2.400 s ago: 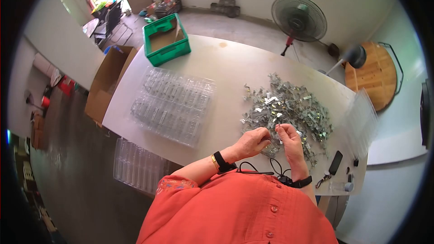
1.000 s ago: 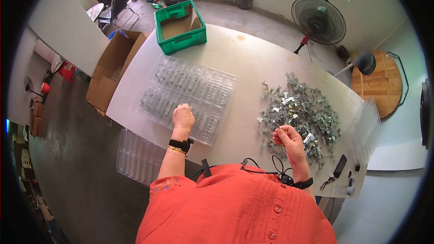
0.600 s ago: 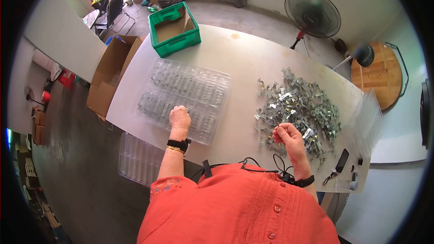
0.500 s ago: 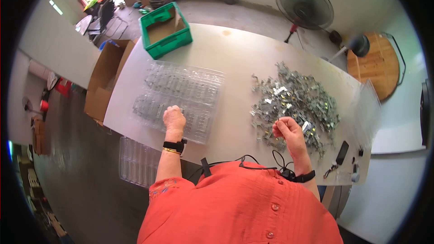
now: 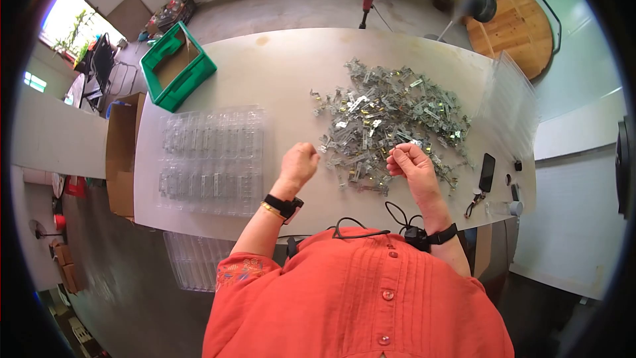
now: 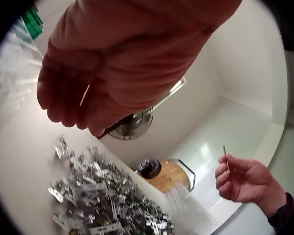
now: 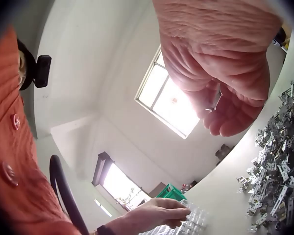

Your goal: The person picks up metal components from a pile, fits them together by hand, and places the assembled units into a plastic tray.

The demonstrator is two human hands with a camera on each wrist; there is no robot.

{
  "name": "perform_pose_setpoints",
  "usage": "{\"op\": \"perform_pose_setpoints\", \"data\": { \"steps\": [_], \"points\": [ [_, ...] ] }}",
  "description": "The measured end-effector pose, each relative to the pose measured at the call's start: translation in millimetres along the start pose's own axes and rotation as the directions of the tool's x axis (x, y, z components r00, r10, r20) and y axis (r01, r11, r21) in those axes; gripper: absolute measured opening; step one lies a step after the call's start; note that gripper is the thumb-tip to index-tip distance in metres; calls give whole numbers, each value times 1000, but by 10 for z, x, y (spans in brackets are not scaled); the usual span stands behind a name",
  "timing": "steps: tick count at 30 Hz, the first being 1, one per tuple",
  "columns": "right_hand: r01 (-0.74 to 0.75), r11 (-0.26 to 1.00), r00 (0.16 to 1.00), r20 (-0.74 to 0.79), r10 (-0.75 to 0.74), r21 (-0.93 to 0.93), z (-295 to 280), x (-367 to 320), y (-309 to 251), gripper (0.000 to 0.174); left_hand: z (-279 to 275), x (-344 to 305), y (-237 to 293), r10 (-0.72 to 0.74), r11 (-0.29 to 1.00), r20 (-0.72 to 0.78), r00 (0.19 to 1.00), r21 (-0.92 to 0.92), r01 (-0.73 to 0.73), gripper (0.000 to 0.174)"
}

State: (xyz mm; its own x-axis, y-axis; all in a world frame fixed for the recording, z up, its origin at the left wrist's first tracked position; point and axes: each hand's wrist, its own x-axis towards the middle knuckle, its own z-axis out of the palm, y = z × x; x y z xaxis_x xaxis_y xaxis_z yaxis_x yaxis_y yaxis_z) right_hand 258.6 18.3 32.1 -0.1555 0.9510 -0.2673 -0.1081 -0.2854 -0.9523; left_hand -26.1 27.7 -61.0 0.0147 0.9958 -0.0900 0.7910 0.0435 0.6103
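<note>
My left hand is over the table between the clear plastic tray and the heap of small metal brackets. In the left wrist view its fingers are loosely bent and nothing shows between them. My right hand is at the near edge of the heap. In the left wrist view, its thumb and fingertips pinch a thin metal piece, with the rest of it hidden by the fingers. Two rows of metal pieces lie in the tray's pockets.
A green crate stands at the table's far left corner. More clear trays are at the right edge, near a black phone and a small clear bottle. Another tray stack is below the table's front edge.
My left hand was over the tray and has moved right, toward the heap. The right hand stays by the heap, still pinching. The head view has turned.
</note>
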Motion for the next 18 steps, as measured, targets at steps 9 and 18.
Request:
{"op": "perform_pose_setpoints", "data": {
  "steps": [9,18],
  "points": [
    [-148,988,987,51,150,-38,-446,107,452,16,1042,48,214,40,940,326,945,308,-145,26],
    [-222,971,966,114,232,-92,-492,332,660,15,1478,-196,-8,9,986,384,923,151,-72,24]
  ]
}}
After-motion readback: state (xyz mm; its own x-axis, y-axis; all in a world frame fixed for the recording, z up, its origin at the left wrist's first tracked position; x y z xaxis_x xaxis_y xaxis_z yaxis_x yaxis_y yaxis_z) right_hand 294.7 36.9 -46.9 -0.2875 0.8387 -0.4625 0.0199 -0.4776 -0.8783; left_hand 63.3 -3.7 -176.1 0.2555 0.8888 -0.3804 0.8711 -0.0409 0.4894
